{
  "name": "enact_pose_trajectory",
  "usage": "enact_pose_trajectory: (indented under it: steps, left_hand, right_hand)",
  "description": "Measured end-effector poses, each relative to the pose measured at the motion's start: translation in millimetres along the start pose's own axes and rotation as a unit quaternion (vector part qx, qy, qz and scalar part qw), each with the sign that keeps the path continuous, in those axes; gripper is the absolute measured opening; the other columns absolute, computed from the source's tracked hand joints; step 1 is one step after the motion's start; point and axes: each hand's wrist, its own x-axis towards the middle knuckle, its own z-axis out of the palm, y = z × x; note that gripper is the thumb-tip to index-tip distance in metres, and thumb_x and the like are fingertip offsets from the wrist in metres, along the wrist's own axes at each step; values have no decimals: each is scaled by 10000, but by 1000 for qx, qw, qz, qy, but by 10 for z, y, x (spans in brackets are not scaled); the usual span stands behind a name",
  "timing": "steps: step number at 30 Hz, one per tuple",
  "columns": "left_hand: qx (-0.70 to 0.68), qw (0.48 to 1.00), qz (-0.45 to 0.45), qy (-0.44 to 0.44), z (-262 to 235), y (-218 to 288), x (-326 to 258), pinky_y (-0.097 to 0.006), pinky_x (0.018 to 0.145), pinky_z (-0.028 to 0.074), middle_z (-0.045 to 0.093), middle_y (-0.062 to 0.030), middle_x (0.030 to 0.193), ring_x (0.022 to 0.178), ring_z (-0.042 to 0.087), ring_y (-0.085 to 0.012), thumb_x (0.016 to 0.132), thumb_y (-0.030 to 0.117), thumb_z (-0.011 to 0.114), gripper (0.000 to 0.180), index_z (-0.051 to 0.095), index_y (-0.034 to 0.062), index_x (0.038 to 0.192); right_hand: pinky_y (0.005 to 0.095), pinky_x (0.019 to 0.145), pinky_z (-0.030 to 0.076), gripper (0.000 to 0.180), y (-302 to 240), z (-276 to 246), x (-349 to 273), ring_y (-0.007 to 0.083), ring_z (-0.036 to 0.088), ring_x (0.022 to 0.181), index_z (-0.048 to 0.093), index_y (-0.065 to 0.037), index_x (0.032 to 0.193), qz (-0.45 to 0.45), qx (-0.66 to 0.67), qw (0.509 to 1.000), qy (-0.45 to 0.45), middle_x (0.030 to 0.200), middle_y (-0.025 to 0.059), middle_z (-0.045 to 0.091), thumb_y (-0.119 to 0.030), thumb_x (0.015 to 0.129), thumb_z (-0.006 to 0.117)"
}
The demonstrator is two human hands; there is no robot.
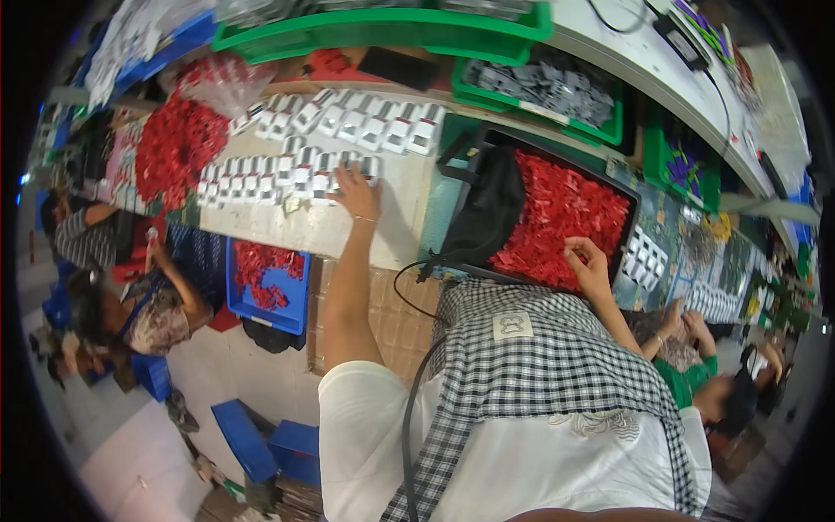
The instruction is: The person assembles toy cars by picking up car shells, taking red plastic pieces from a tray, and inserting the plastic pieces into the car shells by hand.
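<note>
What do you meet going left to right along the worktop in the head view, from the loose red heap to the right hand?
Heap of red parts → rows of small white-and-grey pieces → left hand, resting on the end of the near row → black bag → black tray of red parts → right hand, reaching into the tray's near edge.

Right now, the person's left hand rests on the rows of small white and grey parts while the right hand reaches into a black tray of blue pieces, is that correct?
Not quite: the head view shows the pieces in the black tray are red, not blue. The left hand does rest on the rows of small white and grey parts, and the right hand reaches into that tray.
</note>
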Motion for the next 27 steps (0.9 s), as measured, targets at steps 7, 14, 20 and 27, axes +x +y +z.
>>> enact_pose_trajectory:
  steps: [7, 14, 20, 27]
  left_hand:
    - [55, 971, 114, 204, -129, -1129, 782, -567, 979, 320, 326, -155, 1403, 1303, 290, -335, 696, 465, 712, 840, 358, 102, 1366]
    - [-35, 939, 262, 218, -785, -391, 226, -527, 936, 304, 379, -308, 1236, 1145, 360, -437, 806, 364, 655, 627, 411, 37, 1281]
    - [-162, 915, 330, 164, -1185, 640, -848, -495, 1034, 205, 324, -292, 1330, 1257, 276, -412, 858, 225, 585, 510, 425, 18, 1296]
    - [-198, 841, 496, -82, -1034, 1773, -1691, -393, 981, 329, 479, -176, 1230, 1142, 432, -335, 817, 55, 570, 375, 512, 38, 1187]
  right_hand:
    - [278, 757, 475, 200, 686, 609, 192, 153, 609, 832, 604, -29, 996, -59, 8, 988, 146, 881, 69, 643, -105, 813, 638]
    - [360, 788, 463, 261, 1805, 103, 132, 257, 595, 838, 627, -51, 978, 104, -38, 914, 391, 955, 147, 582, -103, 723, 627]
    - [428, 837, 471, 731, 1889, -2, 413, 359, 483, 1070, 408, -75, 1259, 154, -232, 922, 267, 1159, 190, 434, -171, 639, 784]
    - [440, 771, 504, 771, 1924, -180, 569, 377, 526, 1027, 343, -70, 1274, 157, -250, 940, 170, 1141, 190, 420, -137, 639, 776]
